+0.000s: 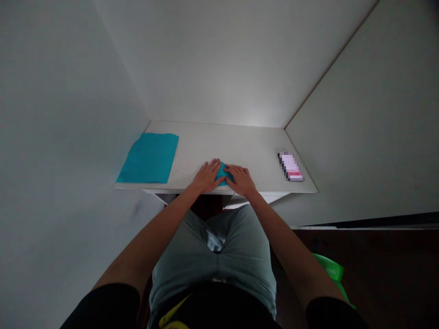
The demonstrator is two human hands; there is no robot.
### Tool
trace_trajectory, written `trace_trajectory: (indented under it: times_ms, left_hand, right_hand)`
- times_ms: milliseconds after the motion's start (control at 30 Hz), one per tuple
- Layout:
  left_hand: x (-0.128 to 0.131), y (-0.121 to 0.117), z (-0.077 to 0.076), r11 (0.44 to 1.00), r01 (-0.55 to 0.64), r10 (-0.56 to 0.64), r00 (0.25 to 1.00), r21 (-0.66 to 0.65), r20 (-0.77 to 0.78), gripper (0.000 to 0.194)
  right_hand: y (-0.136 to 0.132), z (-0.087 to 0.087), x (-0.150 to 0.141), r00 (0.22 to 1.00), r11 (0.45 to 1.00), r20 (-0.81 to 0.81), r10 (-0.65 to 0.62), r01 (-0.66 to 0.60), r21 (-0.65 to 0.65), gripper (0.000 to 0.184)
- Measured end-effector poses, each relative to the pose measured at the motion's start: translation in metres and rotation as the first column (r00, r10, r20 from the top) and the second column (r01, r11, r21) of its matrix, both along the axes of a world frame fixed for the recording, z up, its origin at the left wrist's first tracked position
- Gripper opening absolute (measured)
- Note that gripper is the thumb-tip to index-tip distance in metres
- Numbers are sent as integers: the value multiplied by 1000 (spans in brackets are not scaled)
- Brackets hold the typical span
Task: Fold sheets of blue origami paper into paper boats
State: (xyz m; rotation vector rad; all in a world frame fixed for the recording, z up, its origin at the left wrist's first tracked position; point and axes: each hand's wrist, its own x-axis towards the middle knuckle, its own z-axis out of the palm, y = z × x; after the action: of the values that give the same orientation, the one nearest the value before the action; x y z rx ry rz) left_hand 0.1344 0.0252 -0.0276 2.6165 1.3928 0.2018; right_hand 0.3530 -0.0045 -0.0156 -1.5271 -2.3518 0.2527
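A small folded piece of blue paper (222,172) lies near the front edge of the white table (212,141). My left hand (206,176) rests flat over its left side, fingers stretched forward. Over its right side lies my right hand (241,178), also flat, with fingers extended and pointing inward. Both palms hide much of the piece, so its full shape cannot be made out. Off to the left, a larger flat blue sheet (151,157) of the same colour reaches the table's front edge.
On the table's right side is a phone (291,167) with a lit, blurred screen. White walls enclose the table at the back, left and right. A green plastic object (329,266) stands on the dark floor at the lower right, partly hidden by my right arm.
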Motion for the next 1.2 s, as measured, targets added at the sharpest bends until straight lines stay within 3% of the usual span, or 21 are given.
trace_trajectory:
  times_ms: [100,200,300,367,533,700,800,867,967,1100,1200]
  left_hand:
    - [-20,-1,4,997,80,-81,996,11,31,96]
    - [-42,-3,7,982,188,-186,980,-9,75,110]
    - [-59,-5,5,977,213,-207,968,-25,141,108]
    - [-66,-5,2,980,198,-190,961,-19,203,96]
    - [-70,0,-3,986,157,-131,934,-52,333,57]
    - [-71,8,-5,983,123,-47,883,-133,468,42]
    - [-73,8,-6,988,-11,94,841,-156,533,38]
    - [-73,8,-7,987,-60,134,823,-151,553,42]
    - [-72,5,-6,996,-28,66,849,-81,525,49]
    - [-68,2,-3,999,21,-32,929,33,369,52]
    - [-66,-3,0,993,109,-114,970,35,213,60]
  right_hand:
    - [0,-2,1,1000,1000,-3,9,-9,8,47]
    - [0,-5,2,1000,1000,4,13,-13,14,63]
    - [0,-7,4,999,999,14,41,-42,14,85]
    - [0,-8,6,999,999,12,53,-53,14,89]
    - [3,-11,8,998,998,-26,59,-58,17,73]
    - [9,-13,9,989,1000,-146,21,-22,-7,36]
    - [13,-16,10,976,999,-212,-43,39,-24,38]
    - [14,-18,11,964,998,-258,-59,54,-25,50]
    - [13,-19,12,956,998,-290,-49,54,9,62]
    - [10,-16,11,985,994,-165,-56,72,88,47]
    - [7,-14,10,1000,997,-21,-18,20,75,45]
